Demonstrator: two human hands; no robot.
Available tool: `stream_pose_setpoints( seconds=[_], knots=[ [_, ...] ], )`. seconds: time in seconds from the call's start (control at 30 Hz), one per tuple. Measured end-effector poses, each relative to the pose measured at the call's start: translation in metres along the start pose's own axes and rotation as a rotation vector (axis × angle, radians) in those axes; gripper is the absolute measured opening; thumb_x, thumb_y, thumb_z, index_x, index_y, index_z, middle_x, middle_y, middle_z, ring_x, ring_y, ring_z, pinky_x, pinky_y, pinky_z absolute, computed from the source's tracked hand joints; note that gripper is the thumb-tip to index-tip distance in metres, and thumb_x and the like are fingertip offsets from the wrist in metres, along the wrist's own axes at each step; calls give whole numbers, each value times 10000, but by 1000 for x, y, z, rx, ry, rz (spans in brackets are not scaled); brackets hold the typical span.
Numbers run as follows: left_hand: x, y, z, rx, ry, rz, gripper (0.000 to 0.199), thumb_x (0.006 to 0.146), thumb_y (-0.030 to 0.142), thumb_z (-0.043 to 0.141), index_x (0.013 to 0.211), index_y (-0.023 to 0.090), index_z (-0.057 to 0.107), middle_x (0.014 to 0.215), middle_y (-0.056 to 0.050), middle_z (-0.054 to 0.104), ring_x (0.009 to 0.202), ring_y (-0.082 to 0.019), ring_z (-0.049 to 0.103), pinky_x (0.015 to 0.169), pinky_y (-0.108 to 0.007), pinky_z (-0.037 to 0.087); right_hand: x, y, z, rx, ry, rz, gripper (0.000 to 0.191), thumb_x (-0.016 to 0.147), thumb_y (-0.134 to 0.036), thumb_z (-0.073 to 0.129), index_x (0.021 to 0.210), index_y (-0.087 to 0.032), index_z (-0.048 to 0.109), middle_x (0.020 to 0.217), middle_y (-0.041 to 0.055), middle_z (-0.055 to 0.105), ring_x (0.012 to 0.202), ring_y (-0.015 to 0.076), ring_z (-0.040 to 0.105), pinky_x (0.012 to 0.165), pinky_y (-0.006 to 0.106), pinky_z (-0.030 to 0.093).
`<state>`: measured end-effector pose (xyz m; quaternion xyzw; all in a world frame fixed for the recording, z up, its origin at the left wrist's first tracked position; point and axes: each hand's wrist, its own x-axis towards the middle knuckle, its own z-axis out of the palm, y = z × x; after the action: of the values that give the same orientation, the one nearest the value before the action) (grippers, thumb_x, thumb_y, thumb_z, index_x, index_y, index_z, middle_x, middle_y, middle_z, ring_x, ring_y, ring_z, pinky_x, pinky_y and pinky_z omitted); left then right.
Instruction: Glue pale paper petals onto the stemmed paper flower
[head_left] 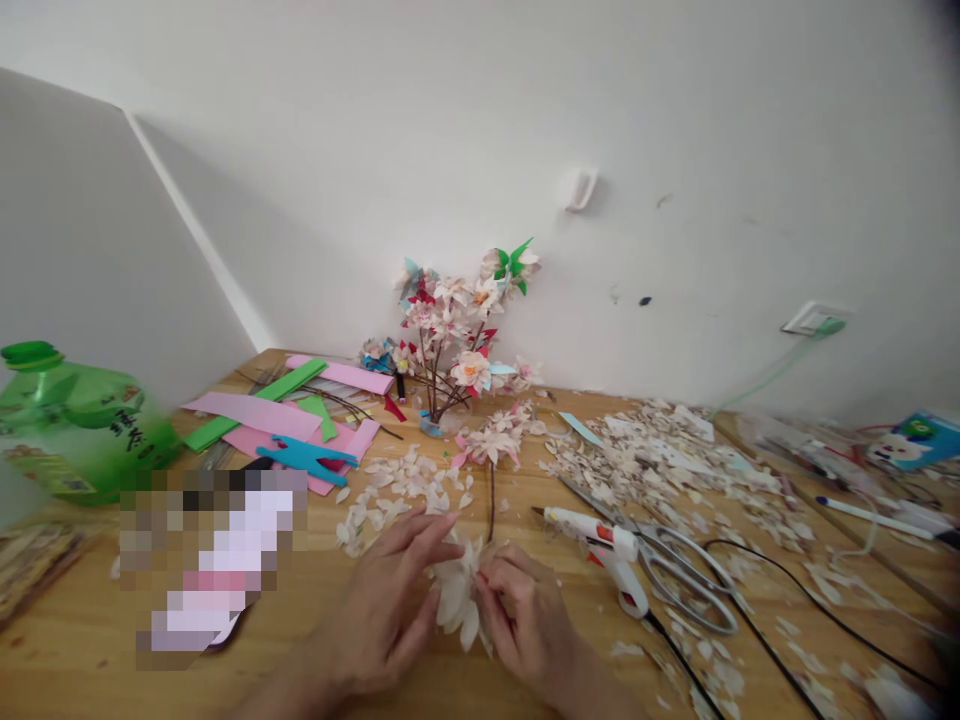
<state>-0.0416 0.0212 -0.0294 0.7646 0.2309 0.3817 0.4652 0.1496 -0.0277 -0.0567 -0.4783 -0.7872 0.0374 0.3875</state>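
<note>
A white petalled flower (pixel 457 598) is between my hands at the front middle of the table. The fingers of my left hand (pixel 386 598) curve around its upper left side, fingertips above and thumb against the left petals. My right hand (pixel 529 612) is closed in a pinch on the flower's right edge; the exact grip point is partly hidden by the fingers. Just beyond, a pinkish-white flower on a brown stem (pixel 491 495) lies on the table, its stem pointing toward my hands. Loose white petals (pixel 409 480) are scattered beyond my left hand.
A glue gun (pixel 600 545) and large scissors (pixel 686 580) lie to the right, with black cables. Behind them spreads a heap of dried petals (pixel 660 460). Made-up flowers (pixel 450 320) stand against the wall. Coloured paper strips (pixel 300 410) and a green bottle (pixel 82 425) are at left.
</note>
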Motion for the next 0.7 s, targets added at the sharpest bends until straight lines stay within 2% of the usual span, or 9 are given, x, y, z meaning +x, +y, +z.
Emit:
stream_pose_setpoints(
  seconds=[0.1,0.27,0.33,0.37,0.43,0.5,0.57,0.7],
  knots=[
    [1,-3,1,113,-67,74,544,807,127,496,1332,239,411,1128,-64,665,1229,-269,416,1102,-447,138,1,-1,0,-10,-13,-1,182,846,-73,422,732,-205,473,682,31,531,635,158,512,581,249,404],
    [0,-17,4,411,-172,249,692,807,98,414,1419,264,138,1201,-44,615,1264,-246,366,1078,-516,190,-4,1,4,37,42,-35,191,848,-69,394,730,-204,459,680,28,514,638,158,493,581,260,396],
    [-3,-20,4,443,-156,258,701,815,115,421,1420,267,101,1239,-58,589,1290,-247,338,1077,-504,195,-7,4,7,131,66,16,151,854,-97,423,759,-206,466,704,25,518,654,159,497,603,271,398],
    [-4,-20,4,413,-112,248,686,827,128,420,1417,274,102,1267,-66,568,1295,-248,337,1075,-496,200,-7,6,9,213,120,82,119,856,-122,450,778,-210,467,705,15,513,649,154,496,602,269,398],
    [-5,-19,4,260,49,205,615,863,169,390,1406,286,127,1300,-80,537,1292,-248,352,1066,-486,212,-6,10,13,492,286,296,86,843,-201,527,795,-226,460,675,-22,483,600,133,480,567,246,394],
    [-3,-18,4,18,232,116,523,893,223,354,1385,272,186,1277,-94,552,1276,-244,380,1059,-479,221,0,14,14,852,404,546,172,786,-295,619,779,-242,455,640,-52,463,539,115,461,510,220,382],
    [2,-19,5,-251,370,-30,464,896,275,367,1348,247,264,1221,-98,592,1248,-241,418,1054,-465,236,8,16,13,1107,393,698,236,723,-386,662,736,-245,473,611,-54,487,506,120,475,477,224,388],
    [17,-30,6,-712,529,-345,409,800,289,541,1185,198,438,1061,-87,675,1046,-236,593,973,-418,368,19,16,8,1269,283,764,252,657,-465,661,685,-234,566,559,3,579,553,194,572,518,303,456]
  ],
)
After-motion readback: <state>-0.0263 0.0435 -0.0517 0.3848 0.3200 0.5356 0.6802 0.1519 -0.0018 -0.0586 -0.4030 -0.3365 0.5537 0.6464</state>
